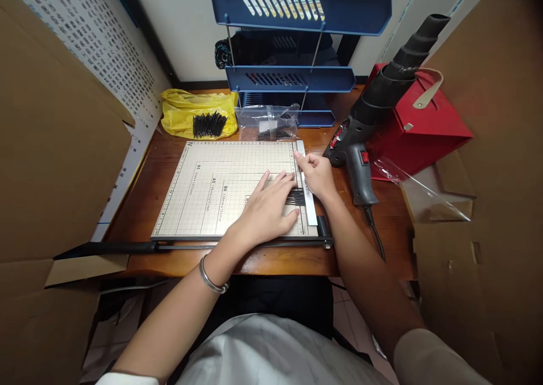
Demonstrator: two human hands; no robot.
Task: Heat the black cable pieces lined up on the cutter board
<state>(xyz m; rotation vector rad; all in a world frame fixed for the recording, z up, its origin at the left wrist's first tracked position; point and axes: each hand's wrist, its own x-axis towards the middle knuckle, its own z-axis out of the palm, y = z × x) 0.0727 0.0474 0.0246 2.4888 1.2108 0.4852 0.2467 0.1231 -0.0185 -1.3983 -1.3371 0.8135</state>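
Observation:
A paper cutter [190, 204] with a cream gridded board lies on the wooden table, its long blade arm with a black handle [131, 248] running along the near side. My left hand [269, 207] rests flat on the board with fingers spread. Beside its fingertips several thin black strips [296, 197] lie side by side, their right ends at the pale edge bar [311, 210]; the fingers cover their left part. My right hand [314, 173] is closed at the upper part of that bar, thumb against the curled fingers. Whatever it pinches is too small or hidden to make out.
Behind the cutter lie a yellow bag [178, 113] with a pile of short black pieces [210, 124] and a clear plastic bag [267, 119]. A blue tiered rack [292, 78] stands at the back. A heat gun [360, 170] and red box [432, 130] are right; cardboard walls flank both sides.

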